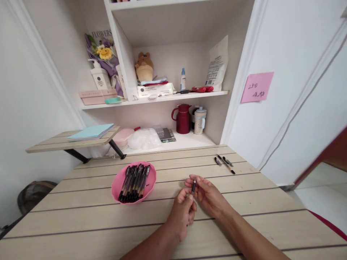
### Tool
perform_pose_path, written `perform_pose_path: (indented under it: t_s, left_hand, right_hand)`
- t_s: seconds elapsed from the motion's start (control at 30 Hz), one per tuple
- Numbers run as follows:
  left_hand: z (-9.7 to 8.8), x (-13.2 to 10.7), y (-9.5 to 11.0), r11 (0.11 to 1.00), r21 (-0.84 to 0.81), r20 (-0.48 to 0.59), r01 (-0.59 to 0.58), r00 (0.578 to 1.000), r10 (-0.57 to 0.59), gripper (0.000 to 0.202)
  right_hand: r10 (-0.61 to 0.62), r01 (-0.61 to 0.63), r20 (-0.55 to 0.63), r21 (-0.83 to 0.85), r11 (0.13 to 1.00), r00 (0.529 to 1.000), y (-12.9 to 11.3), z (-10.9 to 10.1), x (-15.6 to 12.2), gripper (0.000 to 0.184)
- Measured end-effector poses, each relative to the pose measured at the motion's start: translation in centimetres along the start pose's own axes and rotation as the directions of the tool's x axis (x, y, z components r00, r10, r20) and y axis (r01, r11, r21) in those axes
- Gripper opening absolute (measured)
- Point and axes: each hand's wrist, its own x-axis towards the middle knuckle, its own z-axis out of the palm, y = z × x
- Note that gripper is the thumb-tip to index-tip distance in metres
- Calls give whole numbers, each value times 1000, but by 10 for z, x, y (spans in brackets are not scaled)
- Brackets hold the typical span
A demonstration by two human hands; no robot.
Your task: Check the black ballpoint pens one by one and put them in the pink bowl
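Both my hands meet over the middle of the wooden table (81, 220). My left hand (182, 213) and my right hand (207, 195) pinch a small dark pen part (193, 187) between their fingertips, holding it upright. To the left a pink bowl (116, 185) holds several black pens (134, 182). Loose pen parts (225, 163) lie on the table at the far right, apart from my hands.
White shelves behind the table hold a red jug (182, 118), a cup (200, 121), bottles, a plush toy (144, 66) and a white bag. A small side table (54, 144) with a blue notebook (90, 131) stands at left. A pink note (257, 86) is stuck on the right wall.
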Motion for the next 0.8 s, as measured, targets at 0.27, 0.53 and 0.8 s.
perform_pose_path:
  t_s: [0.27,0.53,0.8]
  left_hand:
    - [0,0,-1,999,31,10,25,1000,-26,37]
    - [-2,1,-2,998,62,51,21,998,-25,37]
    - [-2,1,-3,999,48,44,-3,999,1,38]
  right_hand:
    - [-73,68,-41,-110,992,997,-3,-7,3,20]
    - [-117,111,-121,-55,992,986,-17,-20,10,22]
    - [-92,80,-64,-174,982,994,-18,-13,3,24]
